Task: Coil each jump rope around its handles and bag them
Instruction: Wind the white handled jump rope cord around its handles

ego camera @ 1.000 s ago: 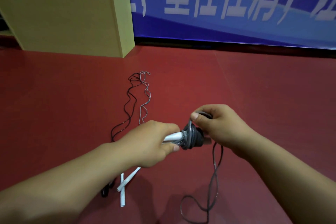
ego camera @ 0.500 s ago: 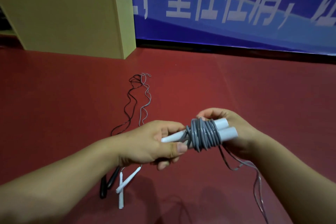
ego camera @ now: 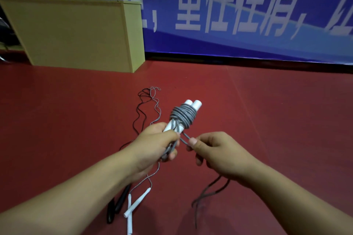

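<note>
Grey jump rope (ego camera: 183,116), coiled round its 2 white plastic handles (ego camera: 193,104), is gripped by the left hand (ego camera: 156,144) above the red floor (ego camera: 267,120); the right hand (ego camera: 214,149) pinches its loose tail, probably next wrapped or tucked.

We see the two white handles (ego camera: 192,106) in the left hand (ego camera: 155,144); they look like smooth plastic with a matt finish. The gray rope (ego camera: 183,116) coiled around them looks like a plastic-coated cord, smooth, with a light shine. The floor (ego camera: 267,110) is a smooth red surface, a little glossy, like vinyl. On it lie black handles (ego camera: 116,206) that look glossy, and white handles (ego camera: 133,208) that look like matt plastic. The box (ego camera: 76,34) looks like plain wood board, matt. The blue banner (ego camera: 248,15) looks like printed sheet.
</note>
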Demonstrator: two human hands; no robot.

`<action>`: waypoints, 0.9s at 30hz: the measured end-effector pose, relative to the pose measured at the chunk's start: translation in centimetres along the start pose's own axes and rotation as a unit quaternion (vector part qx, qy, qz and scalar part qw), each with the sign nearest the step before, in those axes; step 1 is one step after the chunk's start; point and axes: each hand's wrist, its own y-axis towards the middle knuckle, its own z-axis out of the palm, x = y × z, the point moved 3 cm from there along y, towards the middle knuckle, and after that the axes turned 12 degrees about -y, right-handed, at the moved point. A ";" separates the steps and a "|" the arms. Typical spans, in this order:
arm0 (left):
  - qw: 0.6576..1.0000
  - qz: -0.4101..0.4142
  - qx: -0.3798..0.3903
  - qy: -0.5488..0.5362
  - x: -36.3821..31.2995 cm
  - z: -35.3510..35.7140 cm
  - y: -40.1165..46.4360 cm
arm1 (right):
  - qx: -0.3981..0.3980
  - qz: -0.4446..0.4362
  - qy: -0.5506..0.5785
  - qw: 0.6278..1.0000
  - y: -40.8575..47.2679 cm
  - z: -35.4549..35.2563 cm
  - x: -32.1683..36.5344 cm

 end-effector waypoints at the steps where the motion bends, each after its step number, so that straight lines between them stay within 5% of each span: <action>1: 0.999 0.012 -0.014 0.027 0.1 -0.3 0.2 | 0.008 -0.006 -0.015 1.000 0.0 0.1 0.0; 9: 0.985 0.035 -0.081 0.148 1.4 -1.8 0.8 | 0.032 0.018 -0.030 0.999 -0.2 0.2 -0.4; 14: 0.976 0.035 -0.112 0.182 1.9 -2.1 1.0 | 0.029 -0.011 -0.167 0.985 -0.4 0.3 0.4; 27: 0.925 0.070 -0.178 0.328 1.6 -3.9 1.3 | -0.071 -0.037 -0.246 0.966 -0.7 -0.7 1.7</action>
